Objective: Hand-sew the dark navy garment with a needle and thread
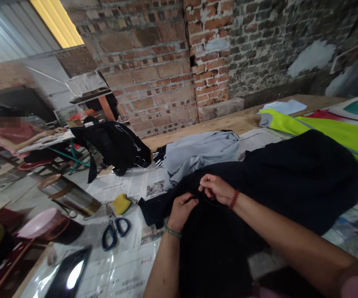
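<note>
A dark navy garment [300, 178] is spread over the newspaper-covered table and hangs down toward me. My left hand [182, 210], with a green bracelet on the wrist, is closed on a fold of this garment, thumb on top. Just up and to the right, my right hand [215, 188] is pinched above the cloth, a red beaded bracelet at its wrist. Whatever sits between its fingertips is too small to make out. A faint thin line like thread curves below the right hand. Dark-handled scissors [116, 232] and a yellow sponge-like piece [122, 203] lie left of my hands.
Behind the garment are a light grey garment [202, 149], a black bag [113, 145] and a neon-yellow garment [325, 128]. At left stand a steel flask [70, 195] and a pink-lidded container [40, 223], with a phone [68, 275] nearer. Another person [8, 134] sits far left.
</note>
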{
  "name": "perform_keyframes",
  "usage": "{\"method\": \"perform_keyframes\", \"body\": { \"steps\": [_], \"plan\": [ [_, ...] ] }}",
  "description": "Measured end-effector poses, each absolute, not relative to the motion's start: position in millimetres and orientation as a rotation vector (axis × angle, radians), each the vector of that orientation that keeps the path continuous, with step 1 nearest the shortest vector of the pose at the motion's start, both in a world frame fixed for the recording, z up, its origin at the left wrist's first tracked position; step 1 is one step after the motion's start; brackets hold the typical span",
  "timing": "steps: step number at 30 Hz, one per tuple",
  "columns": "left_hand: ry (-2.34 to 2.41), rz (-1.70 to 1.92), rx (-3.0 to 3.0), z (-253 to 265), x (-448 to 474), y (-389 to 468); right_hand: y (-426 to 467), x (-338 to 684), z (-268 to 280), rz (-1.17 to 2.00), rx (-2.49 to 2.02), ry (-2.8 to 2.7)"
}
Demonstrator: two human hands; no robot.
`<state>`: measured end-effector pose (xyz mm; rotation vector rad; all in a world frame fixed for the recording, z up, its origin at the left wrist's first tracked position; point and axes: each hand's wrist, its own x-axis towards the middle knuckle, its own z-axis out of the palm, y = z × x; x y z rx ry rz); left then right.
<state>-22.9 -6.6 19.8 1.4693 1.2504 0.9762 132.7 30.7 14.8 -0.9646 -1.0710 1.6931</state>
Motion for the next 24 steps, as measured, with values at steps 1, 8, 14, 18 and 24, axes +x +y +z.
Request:
{"method": "perform_keyframes", "body": {
  "steps": [1, 8, 14, 18, 24],
  "plan": [
    [1.242, 0.970, 1.353, 19, -22, -7, 33, 132, 15, 1.704, -0.952, -1.042],
    [1.169, 1.044, 1.016, 18, -27, -6, 55, 140, 27, 1.730, -0.860, -0.991],
    [1.180, 1.045, 0.994, 16, -27, -3, 75, 152, 62, 1.726, -0.737, -1.090],
    [1.180, 1.059, 0.999, 15, -29, -3, 92, 160, 88, 1.618, -0.704, -1.060],
    [1.167, 1.078, 1.004, 14, -29, -2, 116, 175, 118, 1.444, -0.719, -1.068]
  ]
}}
